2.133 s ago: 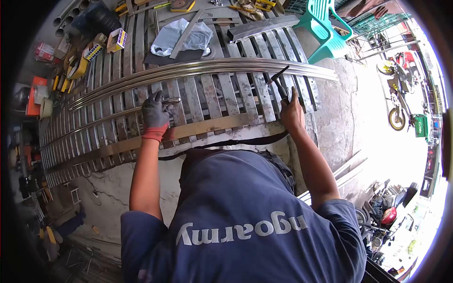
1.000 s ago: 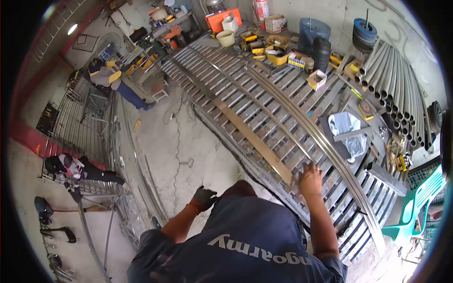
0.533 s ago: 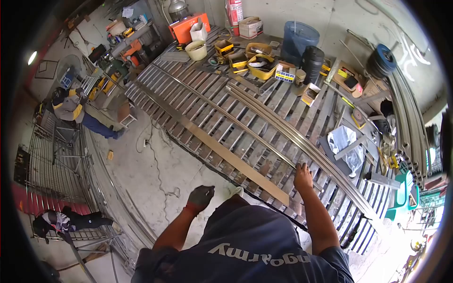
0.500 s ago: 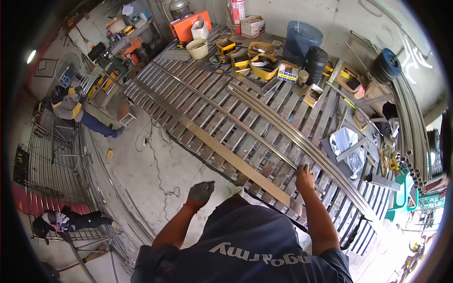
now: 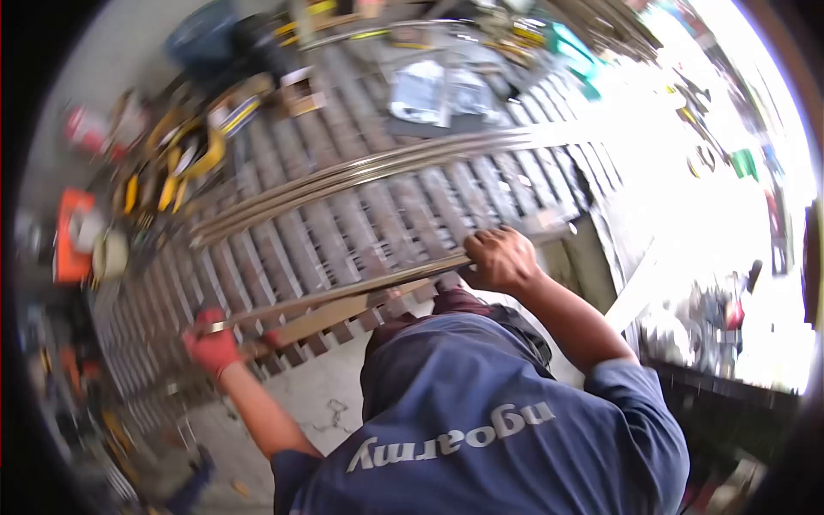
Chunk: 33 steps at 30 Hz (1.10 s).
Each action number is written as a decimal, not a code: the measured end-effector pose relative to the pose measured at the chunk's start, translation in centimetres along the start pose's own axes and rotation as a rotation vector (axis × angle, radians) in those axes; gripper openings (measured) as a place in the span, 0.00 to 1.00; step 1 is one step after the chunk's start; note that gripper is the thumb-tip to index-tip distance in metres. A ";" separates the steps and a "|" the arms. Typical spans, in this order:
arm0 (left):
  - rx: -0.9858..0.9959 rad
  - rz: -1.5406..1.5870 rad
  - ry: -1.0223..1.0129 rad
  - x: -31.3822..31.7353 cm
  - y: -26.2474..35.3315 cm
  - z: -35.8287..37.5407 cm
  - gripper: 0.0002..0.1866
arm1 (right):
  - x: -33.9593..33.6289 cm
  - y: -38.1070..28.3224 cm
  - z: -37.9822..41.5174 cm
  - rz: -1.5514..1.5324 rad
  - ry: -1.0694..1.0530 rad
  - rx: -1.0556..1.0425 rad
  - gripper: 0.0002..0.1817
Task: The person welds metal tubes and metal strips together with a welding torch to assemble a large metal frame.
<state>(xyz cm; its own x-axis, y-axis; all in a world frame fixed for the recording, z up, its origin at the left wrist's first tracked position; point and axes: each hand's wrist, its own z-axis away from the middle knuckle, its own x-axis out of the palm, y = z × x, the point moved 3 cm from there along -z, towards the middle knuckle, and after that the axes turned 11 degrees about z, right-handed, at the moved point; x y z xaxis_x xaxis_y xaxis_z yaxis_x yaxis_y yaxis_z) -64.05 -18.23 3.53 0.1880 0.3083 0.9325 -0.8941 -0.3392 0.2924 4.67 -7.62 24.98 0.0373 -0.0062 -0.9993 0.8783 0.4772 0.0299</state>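
Observation:
My right hand [image 5: 502, 260], bare, is closed around a long thin metal tube [image 5: 343, 293] at its near right part. Toward the tube's left end, my left hand [image 5: 215, 343] is closed on it, in a glove that shows red. The tube crosses in front of me above the slatted metal workbench [image 5: 343, 232]. Just under it, partly covered, lies a flat tan strip [image 5: 330, 316] along the bench's near edge. Farther back on the slats rests a bundle of long metal tubes [image 5: 369, 170]. Motion blur softens the left part of the view.
At the back stand a yellow bin [image 5: 202, 150], a small open carton [image 5: 302, 93] and a blue drum [image 5: 202, 43]. A clear plastic sheet [image 5: 442, 93] lies on the bench near a green container [image 5: 573, 56]. Another person's blurred legs [image 5: 190, 485] show at lower left.
The view has swung to the right. My left hand has come up from beside my body onto the tube. My right hand has the tube lifted nearer to me.

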 end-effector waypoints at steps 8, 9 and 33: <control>0.294 -0.127 0.584 -1.3 7.8 -3.2 0.14 | 2.2 9.2 11.2 0.112 0.098 0.250 0.06; 0.241 -0.073 0.527 -0.2 6.2 -3.4 0.14 | 2.4 9.6 12.2 0.120 0.127 0.288 0.06; -0.063 -0.325 -0.420 15.6 -8.0 19.8 0.18 | 19.8 12.0 51.6 -0.171 -0.361 0.649 0.08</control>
<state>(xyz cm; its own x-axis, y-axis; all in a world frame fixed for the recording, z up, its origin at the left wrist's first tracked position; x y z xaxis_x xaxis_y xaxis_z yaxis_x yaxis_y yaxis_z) -45.91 -28.33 19.96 0.5945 0.0018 0.8041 -0.7829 -0.2270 0.5793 40.50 -47.34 6.79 -0.0687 -0.3734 -0.9251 0.9858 -0.1677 -0.0055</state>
